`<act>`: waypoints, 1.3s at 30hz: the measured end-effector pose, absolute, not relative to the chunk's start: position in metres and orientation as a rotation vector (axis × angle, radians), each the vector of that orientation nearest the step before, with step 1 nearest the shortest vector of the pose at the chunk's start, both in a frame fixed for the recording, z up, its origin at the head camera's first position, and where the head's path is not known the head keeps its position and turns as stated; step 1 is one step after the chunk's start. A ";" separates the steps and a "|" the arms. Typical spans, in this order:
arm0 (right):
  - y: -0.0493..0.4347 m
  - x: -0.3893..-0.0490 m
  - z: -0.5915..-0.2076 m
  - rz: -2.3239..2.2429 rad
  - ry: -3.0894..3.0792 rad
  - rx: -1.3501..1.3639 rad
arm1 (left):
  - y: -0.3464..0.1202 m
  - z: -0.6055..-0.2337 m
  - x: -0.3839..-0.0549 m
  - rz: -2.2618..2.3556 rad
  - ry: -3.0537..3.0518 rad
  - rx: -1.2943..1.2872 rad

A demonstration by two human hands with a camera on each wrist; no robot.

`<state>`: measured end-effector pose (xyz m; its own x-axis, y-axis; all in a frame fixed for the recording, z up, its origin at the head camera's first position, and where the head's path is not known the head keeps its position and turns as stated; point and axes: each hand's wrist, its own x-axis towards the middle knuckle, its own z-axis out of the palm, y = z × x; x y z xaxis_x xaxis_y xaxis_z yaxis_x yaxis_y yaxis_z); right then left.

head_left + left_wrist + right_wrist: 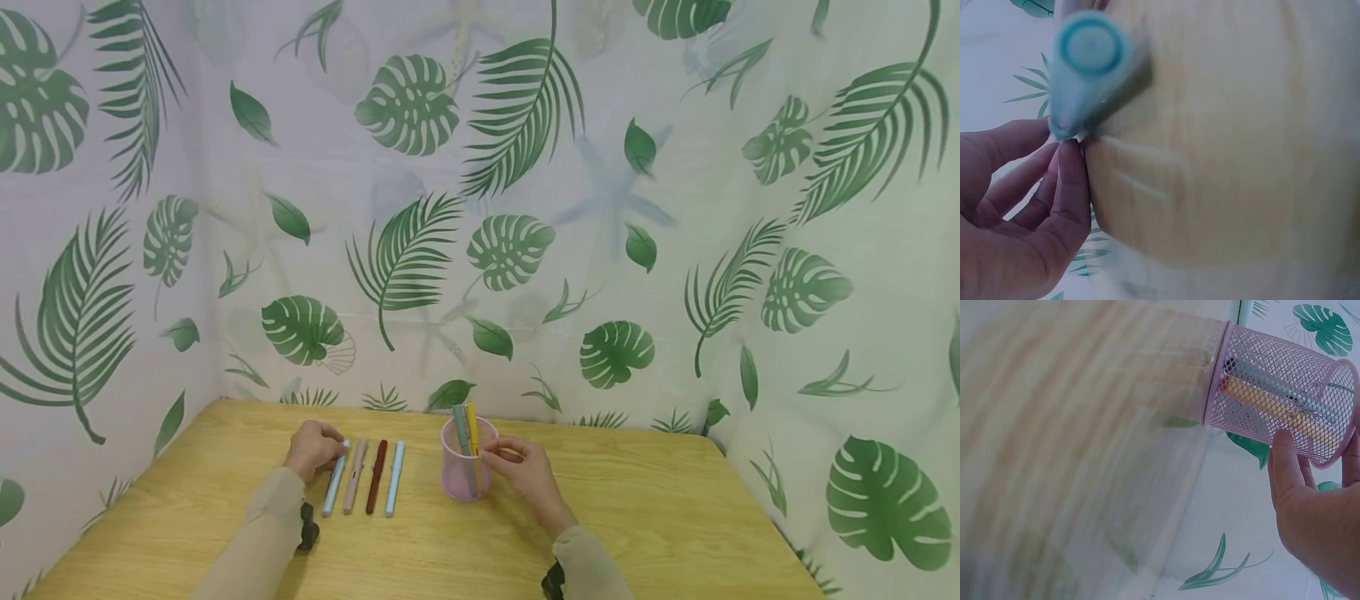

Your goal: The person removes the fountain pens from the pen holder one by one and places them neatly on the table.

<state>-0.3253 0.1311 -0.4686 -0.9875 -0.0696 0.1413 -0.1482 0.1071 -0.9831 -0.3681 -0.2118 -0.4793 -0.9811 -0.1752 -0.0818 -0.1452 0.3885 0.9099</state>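
My left hand is at the far end of the leftmost light blue pen. In the left wrist view, thumb and fingertips pinch the tip of that pen, whose round near end faces the camera. At the right, my right hand holds a pink mesh pen holder by its rim and side. The right wrist view shows fingers against the mesh. A grey-green pen and a yellow pen stand in the holder, leaning.
Right of the pinched pen lie a pinkish-grey pen, a dark red pen and another light blue pen, roughly parallel. They rest on a wooden table. A leaf-patterned curtain hangs behind the table and along its sides.
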 end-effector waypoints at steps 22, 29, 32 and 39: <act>0.130 -0.316 -0.459 2.057 -2.302 0.217 | -0.220 -0.482 -0.374 -1.630 -2.657 0.401; 0.131 -0.323 -0.470 2.018 -2.343 0.218 | -0.222 -0.483 -0.376 -1.642 -2.658 0.409; 0.131 -0.323 -0.470 2.016 -2.339 0.202 | -0.224 -0.482 -0.375 -1.691 -2.635 0.420; 0.129 -0.310 -0.451 2.052 -2.313 0.209 | -0.224 -0.475 -0.370 -1.825 -2.566 0.366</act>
